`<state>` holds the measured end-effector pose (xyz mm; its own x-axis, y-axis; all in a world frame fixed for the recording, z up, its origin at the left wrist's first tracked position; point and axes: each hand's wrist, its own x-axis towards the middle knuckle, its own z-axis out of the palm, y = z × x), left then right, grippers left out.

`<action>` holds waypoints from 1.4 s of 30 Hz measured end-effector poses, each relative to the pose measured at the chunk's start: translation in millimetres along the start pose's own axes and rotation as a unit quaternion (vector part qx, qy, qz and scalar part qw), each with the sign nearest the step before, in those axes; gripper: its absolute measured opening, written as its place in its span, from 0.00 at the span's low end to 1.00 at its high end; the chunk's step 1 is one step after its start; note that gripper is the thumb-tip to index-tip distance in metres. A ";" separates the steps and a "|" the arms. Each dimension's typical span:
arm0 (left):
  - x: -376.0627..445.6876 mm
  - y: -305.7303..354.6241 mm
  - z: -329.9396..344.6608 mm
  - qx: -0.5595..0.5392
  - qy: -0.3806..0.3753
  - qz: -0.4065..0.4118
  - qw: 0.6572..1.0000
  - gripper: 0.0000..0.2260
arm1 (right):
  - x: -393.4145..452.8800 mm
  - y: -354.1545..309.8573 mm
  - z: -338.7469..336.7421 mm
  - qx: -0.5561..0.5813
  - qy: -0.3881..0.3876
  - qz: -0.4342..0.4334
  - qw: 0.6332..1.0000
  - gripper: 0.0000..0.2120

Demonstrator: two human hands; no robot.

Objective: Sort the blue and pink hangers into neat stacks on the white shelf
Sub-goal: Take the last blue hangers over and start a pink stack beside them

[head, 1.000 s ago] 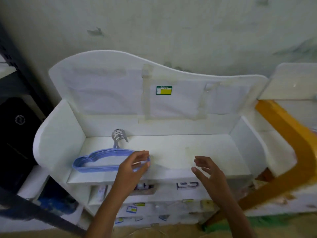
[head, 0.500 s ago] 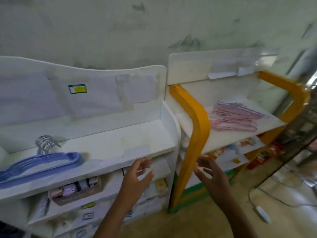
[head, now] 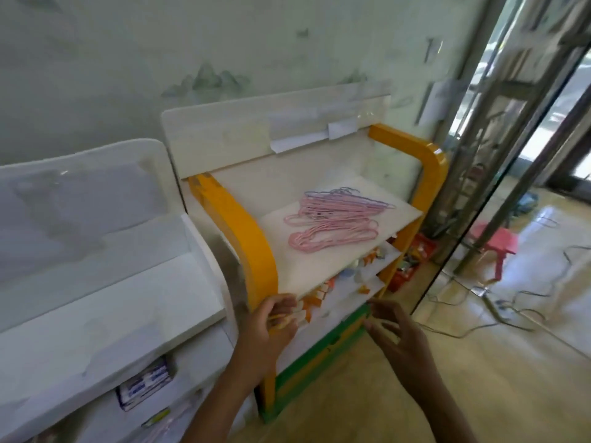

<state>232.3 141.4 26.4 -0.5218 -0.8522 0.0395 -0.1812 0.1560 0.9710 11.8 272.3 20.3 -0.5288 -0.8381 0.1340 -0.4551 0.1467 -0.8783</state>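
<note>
A loose pile of pink hangers (head: 332,223) lies on the top board of the yellow-framed shelf (head: 319,266), with a few blue hangers (head: 345,193) at the pile's far edge. The white shelf (head: 128,302) is at the left; the part of its top board in view is bare. My left hand (head: 271,327) is in front of the yellow frame's lower front edge, fingers loosely curled, holding nothing. My right hand (head: 399,337) hovers to the right at the same height, fingers spread and empty. Both hands are below and short of the hanger pile.
The yellow frame's post (head: 249,238) stands between the two shelves. Small packaged goods (head: 351,276) fill the lower shelves. A glass door with metal frame (head: 499,155) is at the right; cables (head: 499,308) and a pink stool (head: 495,241) lie on the floor.
The view has swung right from the white shelf and its blue hanger stack to the yellow-framed shelf. Both empty hands moved with it, closer to the pink pile.
</note>
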 end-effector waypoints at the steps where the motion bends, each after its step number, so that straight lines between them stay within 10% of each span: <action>1: 15.4 1.7 9.6 -0.005 -0.008 0.007 1.000 0.14 | 12.2 4.3 -6.7 -0.002 0.003 -0.001 1.000 0.21; 18: 228.6 30.9 123.7 0.034 -0.037 0.042 0.998 0.13 | 197.6 78.6 -104.4 -0.013 0.037 0.020 0.999 0.24; 42: 322.1 44.1 192.2 0.022 0.231 -0.050 0.971 0.13 | 418.3 137.3 -141.9 0.037 -0.207 -0.077 0.975 0.15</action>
<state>-104.0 -30.3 36.6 -0.0721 -0.9958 0.0559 -0.2526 0.0725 0.9649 -373.6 16.4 20.9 -0.1167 -0.9896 0.0845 -0.4458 -0.0238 -0.8948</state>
